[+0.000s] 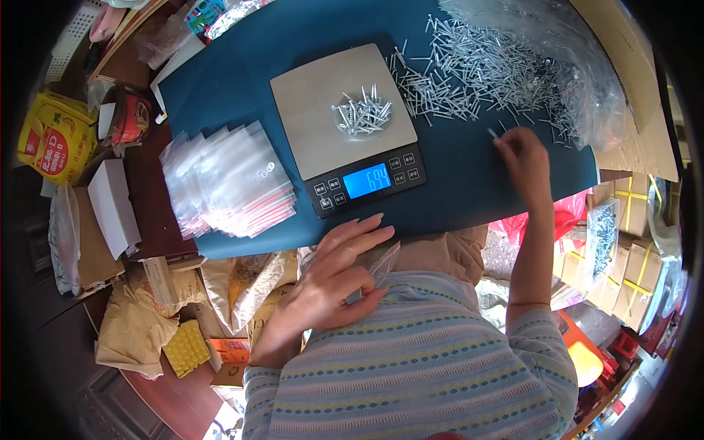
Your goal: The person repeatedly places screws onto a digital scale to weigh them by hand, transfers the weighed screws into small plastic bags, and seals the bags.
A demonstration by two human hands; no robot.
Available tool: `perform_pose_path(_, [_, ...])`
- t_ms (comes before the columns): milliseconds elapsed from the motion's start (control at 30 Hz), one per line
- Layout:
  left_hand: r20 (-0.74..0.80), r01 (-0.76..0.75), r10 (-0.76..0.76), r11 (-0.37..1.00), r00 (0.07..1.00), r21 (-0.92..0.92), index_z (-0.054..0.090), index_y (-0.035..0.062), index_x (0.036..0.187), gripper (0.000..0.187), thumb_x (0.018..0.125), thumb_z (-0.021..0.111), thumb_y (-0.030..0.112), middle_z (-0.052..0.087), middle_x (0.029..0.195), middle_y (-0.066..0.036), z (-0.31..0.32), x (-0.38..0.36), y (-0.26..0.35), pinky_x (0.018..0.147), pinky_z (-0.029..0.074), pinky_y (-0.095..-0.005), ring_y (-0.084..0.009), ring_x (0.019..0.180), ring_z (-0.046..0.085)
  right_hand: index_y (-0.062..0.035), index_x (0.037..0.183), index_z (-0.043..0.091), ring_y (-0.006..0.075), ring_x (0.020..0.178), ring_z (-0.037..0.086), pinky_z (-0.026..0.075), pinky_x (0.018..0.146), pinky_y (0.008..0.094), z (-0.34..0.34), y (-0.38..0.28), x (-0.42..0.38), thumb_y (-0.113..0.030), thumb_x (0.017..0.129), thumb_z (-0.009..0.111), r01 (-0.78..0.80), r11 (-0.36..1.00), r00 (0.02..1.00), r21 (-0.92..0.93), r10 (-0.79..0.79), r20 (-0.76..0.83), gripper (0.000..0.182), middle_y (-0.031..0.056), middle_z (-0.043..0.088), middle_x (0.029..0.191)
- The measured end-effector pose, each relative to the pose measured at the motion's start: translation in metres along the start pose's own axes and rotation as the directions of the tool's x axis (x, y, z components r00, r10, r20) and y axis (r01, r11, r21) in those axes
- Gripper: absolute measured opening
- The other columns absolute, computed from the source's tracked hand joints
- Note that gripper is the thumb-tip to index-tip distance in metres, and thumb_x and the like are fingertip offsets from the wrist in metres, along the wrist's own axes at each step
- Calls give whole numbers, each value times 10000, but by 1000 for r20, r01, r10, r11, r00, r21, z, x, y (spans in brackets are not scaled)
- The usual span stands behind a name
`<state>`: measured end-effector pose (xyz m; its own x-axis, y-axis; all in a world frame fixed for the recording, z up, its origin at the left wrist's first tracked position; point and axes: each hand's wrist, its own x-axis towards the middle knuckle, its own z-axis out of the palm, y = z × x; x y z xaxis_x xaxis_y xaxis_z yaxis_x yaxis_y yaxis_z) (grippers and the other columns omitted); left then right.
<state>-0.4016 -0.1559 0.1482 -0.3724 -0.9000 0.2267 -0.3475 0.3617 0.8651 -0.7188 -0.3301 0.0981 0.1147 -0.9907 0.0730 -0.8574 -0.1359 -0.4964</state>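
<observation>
While apparently pinching a screw [492, 133] in the right grip [525, 155], nearer the variously angled loose screws [473, 62] just beyond it, holding a clear bag [386, 262] in the farther left grip [326, 276].

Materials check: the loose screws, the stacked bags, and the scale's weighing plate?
Loose screws: bright metal, perhaps zinc-plated, judging by silvery glints.
Stacked bags: thin, glossy clear plastic; layers show through.
Weighing plate: dull grey-beige, possibly brushed metal, though coated plastic could look alike.

Shiny metal screws [469, 70], glossy clear plastic bags [227, 176] — smooth, matt scale plate [308, 95], textured cloth shirt [411, 359]
</observation>
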Motion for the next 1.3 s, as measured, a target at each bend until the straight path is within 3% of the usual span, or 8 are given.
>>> perform_pose_path(133, [-19, 12, -11, 1000, 1000, 15, 535, 49, 621, 249, 660, 780, 25, 541, 1312, -198, 0, 1, 1, 1004, 398, -502, -391, 1293, 443, -59, 897, 613, 290, 826, 632, 491, 704, 402, -10, 0, 16, -199, 839, 679, 19, 992, 991, -123, -35, -125, 166, 105, 627, 874])
perform_pose_path(333, [-34, 1, 0, 1000, 999, 16, 534, 51, 609, 247, 641, 776, 13, 560, 1274, -184, 3, 4, 3, 976, 420, -476, -382, 1255, 475, -52, 883, 594, 350, 873, 622, 495, 731, 453, 1, 10, 24, -190, 872, 607, -13, 964, 1000, -264, 5, -31, 139, 139, 619, 933])
perform_pose_path(633, [-47, -6, 7, 1000, 999, 23, 542, 66, 604, 246, 601, 779, 1, 577, 1246, -172, 4, 3, 1, 945, 433, -457, -383, 1220, 504, -37, 825, 614, 328, 753, 653, 509, 688, 426, -4, -9, 29, -179, 790, 630, 5, 959, 990, -282, 35, 135, 147, 136, 659, 774])
perform_pose_path(833, [-68, 13, -10, 999, 998, 47, 520, 61, 618, 264, 619, 778, 5, 611, 1122, -124, 1, 3, 2, 889, 449, -421, -325, 1113, 561, -7, 907, 635, 219, 706, 660, 502, 672, 334, -26, 12, 43, -135, 781, 655, 17, 998, 999, 64, -14, -52, 181, 125, 662, 760])
perform_pose_path(867, [-72, 15, -11, 999, 997, 50, 517, 64, 620, 268, 618, 778, 5, 616, 1091, -112, 1, 3, 1, 869, 453, -412, -312, 1081, 574, -3, 908, 635, 162, 707, 647, 501, 664, 298, -28, 19, 47, -125, 802, 674, -24, 994, 998, 105, 29, -48, 166, 96, 663, 752])
perform_pose_path(967, [-80, 7, -3, 999, 997, 54, 511, 76, 631, 277, 622, 781, 15, 613, 990, -78, 5, 2, -2, 808, 450, -391, -279, 974, 593, -7, 927, 645, 142, 723, 651, 507, 668, 287, -37, 22, 48, -148, 824, 692, -63, 980, 998, 189, 67, -17, 181, 76, 676, 770])
perform_pose_path(1167, [-61, -26, 29, 998, 998, 50, 517, 82, 664, 265, 641, 773, 21, 615, 862, -50, 5, 6, -4, 771, 447, -375, -250, 878, 604, -8, 951, 653, 156, 748, 664, 512, 684, 287, -36, 18, 44, -149, 841, 691, -68, 976, 997, 209, 74, -20, 183, 88, 690, 819])
perform_pose_path(1300, [-70, -30, 34, 997, 997, 64, 520, 77, 668, 258, 651, 772, 22, 617, 847, -53, 4, 6, -4, 768, 450, -368, -247, 860, 606, -8, 952, 644, 219, 770, 665, 508, 706, 328, -29, 27, 43, -148, 848, 665, 50, 999, 995, 18, -48, -85, 175, 117, 681, 843])
